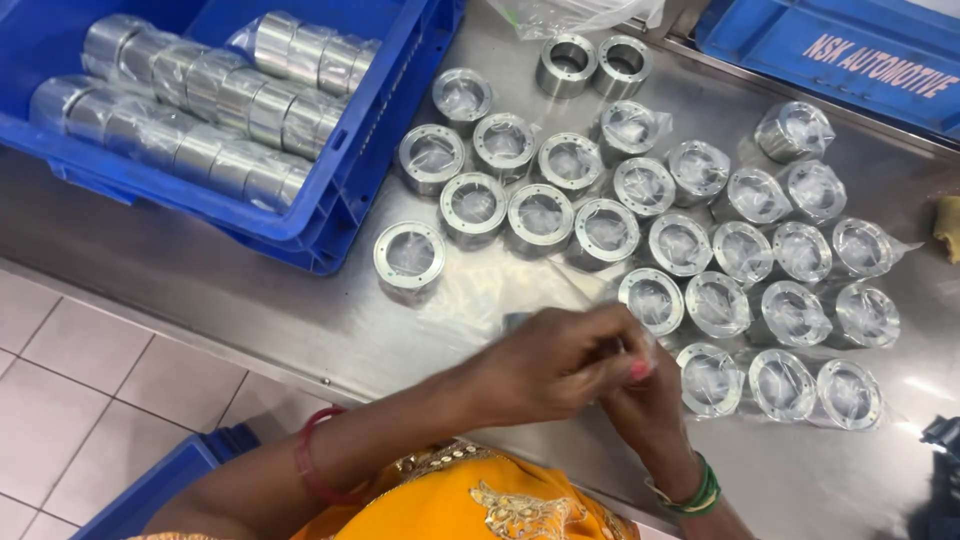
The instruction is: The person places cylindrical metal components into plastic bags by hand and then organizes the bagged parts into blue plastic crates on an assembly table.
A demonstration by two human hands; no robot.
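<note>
My left hand [545,365], a red bangle on its wrist, and my right hand [650,400], with green bangles, meet at the front edge of the steel table [230,270]. Both pinch a thin clear plastic bag [640,335] between the fingertips. A grey metal piece [515,320] peeks out behind my left hand; how it is held is hidden. Just beyond the hands stand several short metal rings wrapped in clear plastic [650,300], set in rows. One wrapped ring [409,255] stands apart at the left.
A blue crate [330,215] at the upper left holds stacked wrapped rings [200,100]. Two bare rings [567,65] stand at the back. Another blue crate [850,50] is at the top right, a yellow cloth [948,225] at the right edge, a blue bin [150,490] on the tiled floor.
</note>
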